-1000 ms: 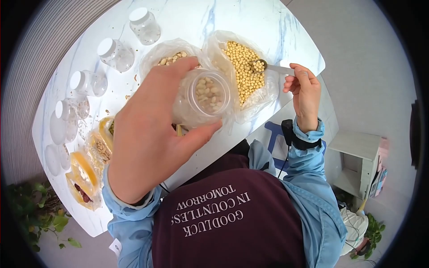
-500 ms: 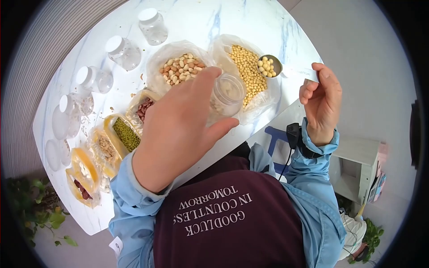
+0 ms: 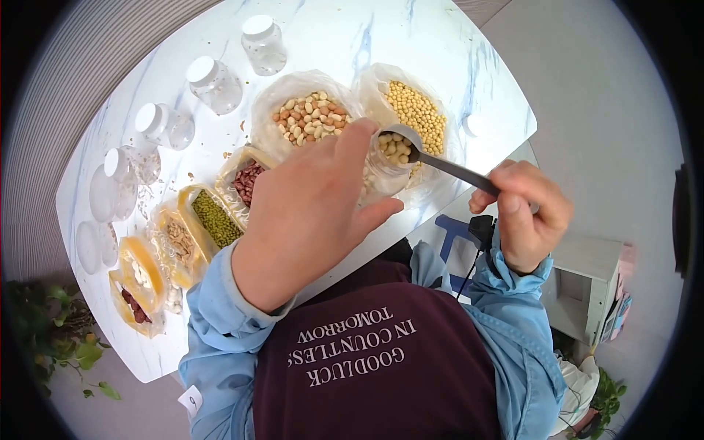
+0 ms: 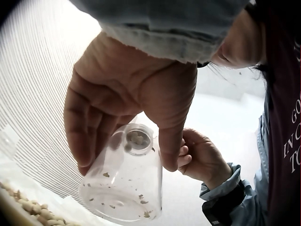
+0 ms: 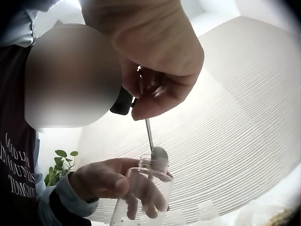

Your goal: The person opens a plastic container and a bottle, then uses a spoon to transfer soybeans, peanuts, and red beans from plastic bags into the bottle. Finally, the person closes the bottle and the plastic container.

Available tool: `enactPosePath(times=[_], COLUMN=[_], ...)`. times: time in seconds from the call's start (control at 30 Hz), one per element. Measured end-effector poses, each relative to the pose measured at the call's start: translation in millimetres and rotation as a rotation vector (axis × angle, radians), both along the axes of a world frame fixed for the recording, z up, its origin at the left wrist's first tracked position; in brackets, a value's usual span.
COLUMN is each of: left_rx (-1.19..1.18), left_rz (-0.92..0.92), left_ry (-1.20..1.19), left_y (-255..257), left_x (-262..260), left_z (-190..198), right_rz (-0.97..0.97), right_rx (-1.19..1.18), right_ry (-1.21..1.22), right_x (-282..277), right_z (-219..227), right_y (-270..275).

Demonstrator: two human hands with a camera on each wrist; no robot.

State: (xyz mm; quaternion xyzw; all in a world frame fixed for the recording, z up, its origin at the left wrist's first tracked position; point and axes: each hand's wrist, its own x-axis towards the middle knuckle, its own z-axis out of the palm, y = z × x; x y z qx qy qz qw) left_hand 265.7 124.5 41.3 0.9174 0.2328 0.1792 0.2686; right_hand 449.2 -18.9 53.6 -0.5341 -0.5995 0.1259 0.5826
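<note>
My left hand (image 3: 308,213) grips a clear plastic jar (image 3: 386,176) around its sides, with the mouth facing up. In the left wrist view the jar (image 4: 124,183) shows small brown flakes on its walls. Between thumb and fingers, my right hand (image 3: 532,213) pinches the handle of a metal measuring spoon (image 3: 462,173). Its bowl, tilted at the jar's mouth, carries pale yellow soybeans (image 3: 396,149). From the right wrist view, the spoon's bowl (image 5: 160,157) overlaps the jar's rim. An open bag of soybeans (image 3: 416,108) lies just behind the jar.
A bag of peanuts (image 3: 308,117) sits left of the soybeans. Bags of red beans (image 3: 246,183), green mung beans (image 3: 214,218) and other dry foods line the near edge. Several white-lidded jars (image 3: 218,89) stand along the far left. A white lid (image 3: 475,125) lies at right.
The spoon scooped up soybeans, rose from the bag, swung right, then came left over the jar's mouth and tilted. The left hand moved the jar rightward, off the peanuts.
</note>
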Motion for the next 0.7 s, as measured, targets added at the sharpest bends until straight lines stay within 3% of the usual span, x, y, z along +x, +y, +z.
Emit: enactPosePath(times=[0.07, 0.2, 0.3, 0.4, 0.53, 0.7], left_rx=[-0.002, -0.008, 0.02, 0.013, 0.051, 0.069], left_rz=[0.008, 0.014, 0.006, 0.02, 0.031, 0.021], left_ry=[-0.005, -0.023, -0.038, -0.058, -0.082, -0.111], left_y=[0, 0, 1, 1, 1, 3], left_x=[0, 0, 0, -2, -2, -1], left_z=[0, -1, -2, 0, -1, -1], right_rz=[0.037, 0.076, -0.018, -0.255, -0.484, -0.501], right_rx=[0.038, 0.052, 0.174, 0.018, -0.25, -0.334], right_ry=[-0.197, -0.275, -0.168, 0.067, 0.089, 0.053], right_x=[0, -1, 5, 17, 37, 53], right_z=[4, 5, -7, -19, -46, -75], right_y=[0, -3, -7, -10, 4, 13])
